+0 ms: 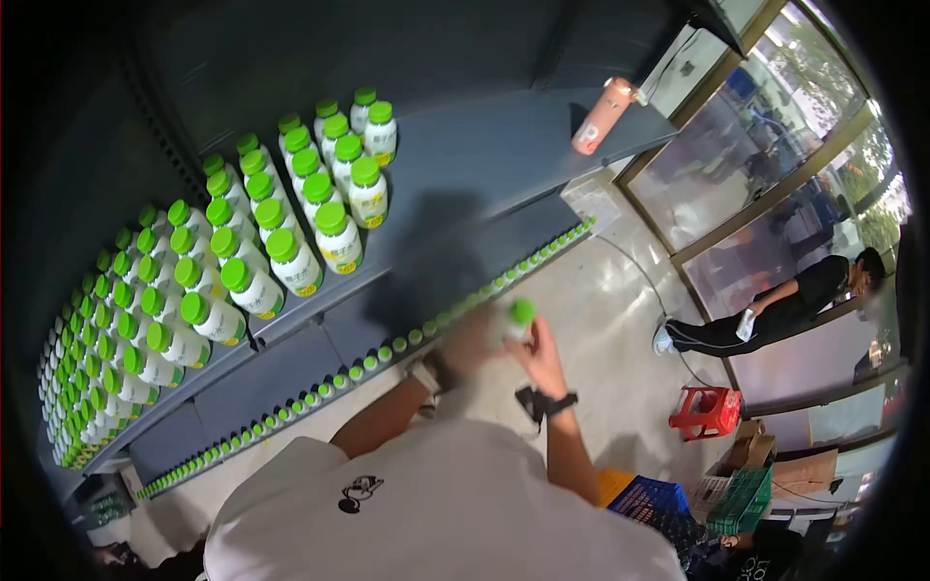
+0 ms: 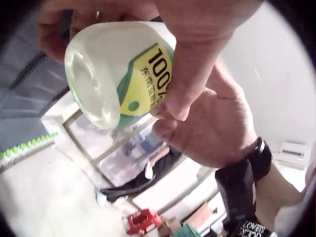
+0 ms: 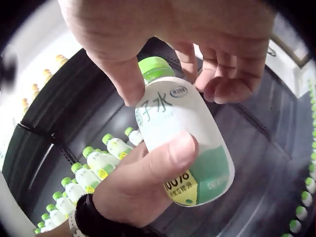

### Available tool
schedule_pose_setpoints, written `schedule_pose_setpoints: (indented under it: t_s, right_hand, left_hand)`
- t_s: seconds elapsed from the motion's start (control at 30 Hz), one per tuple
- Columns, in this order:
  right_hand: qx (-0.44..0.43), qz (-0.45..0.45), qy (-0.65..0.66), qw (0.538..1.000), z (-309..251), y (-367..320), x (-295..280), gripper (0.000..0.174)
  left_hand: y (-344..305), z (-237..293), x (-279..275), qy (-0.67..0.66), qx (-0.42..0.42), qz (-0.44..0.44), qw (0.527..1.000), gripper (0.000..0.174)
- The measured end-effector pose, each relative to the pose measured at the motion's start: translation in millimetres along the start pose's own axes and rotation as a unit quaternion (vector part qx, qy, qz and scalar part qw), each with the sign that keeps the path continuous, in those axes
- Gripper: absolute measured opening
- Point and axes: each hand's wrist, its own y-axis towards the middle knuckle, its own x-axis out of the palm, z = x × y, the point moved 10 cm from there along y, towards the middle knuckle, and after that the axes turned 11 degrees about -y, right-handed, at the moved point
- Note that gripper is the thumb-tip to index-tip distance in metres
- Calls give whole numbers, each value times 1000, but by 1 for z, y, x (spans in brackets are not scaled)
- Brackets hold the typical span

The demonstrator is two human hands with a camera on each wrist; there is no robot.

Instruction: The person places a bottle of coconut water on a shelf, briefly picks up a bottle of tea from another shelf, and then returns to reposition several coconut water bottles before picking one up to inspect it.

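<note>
Held in front of the chest is a white coconut water bottle (image 1: pixel 516 324) with a green cap (image 3: pixel 154 65) and a green-and-yellow label. My left hand (image 3: pixel 143 182) grips its body, thumb across the label, as the right wrist view shows. At the bottle's neck, my right hand (image 3: pixel 197 44) has its thumb on one side and its fingers curled on the other. The left wrist view shows the bottle's base tilted toward the camera, with the right hand (image 2: pixel 212 133) behind the left thumb. The left hand (image 1: pixel 470 344) is blurred in the head view.
Rows of similar green-capped bottles (image 1: pixel 281 257) stand on a dark grey shelf (image 1: pixel 465 145), with another row (image 1: pixel 358 371) lower down. A pink tumbler (image 1: pixel 605 116) sits at the shelf's end. A red stool (image 1: pixel 705 412), crates (image 1: pixel 741 499) and a person (image 1: pixel 785 310) are off right.
</note>
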Motion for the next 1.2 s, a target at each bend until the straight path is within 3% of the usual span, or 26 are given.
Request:
schedule_pose_setpoints:
  t_s: [0.07,0.1,0.2,0.23,0.43,0.57,0.7,0.8,0.93,1.2]
  right_hand:
    - [-58,-26,-143,988,-65,34,19,52]
    - [-65,-49,-146,986,-72,51,25,52]
    - [-140,-91,-104,980,-104,95,46,52]
    - [-127,-102,-82,983,-109,108,51,52]
    - [-173,-122,-153,965,-134,164,82,54]
    - [-204,-134,-151,958,-126,198,100,55]
    - [-191,-157,-147,958,-114,234,112,57]
    - [-241,-168,-148,944,-126,256,123,55]
    - [-198,-200,-222,933,-115,292,147,52]
    - [-183,-317,-95,926,-109,305,172,57]
  left_hand:
    - [38,46,-47,-38,-58,42,997,60]
    - [53,70,-73,-34,-87,89,992,60]
    - [75,101,-122,67,-12,206,976,55]
    - [82,110,-130,92,23,230,968,51]
    - [94,108,-167,189,63,323,925,46]
    - [94,70,-183,147,0,370,917,45]
    - [94,48,-189,169,-57,416,892,64]
    - [99,47,-189,201,-70,425,880,65]
    - [99,53,-183,342,-76,474,808,59]
    - [99,46,-186,337,-146,510,778,51]
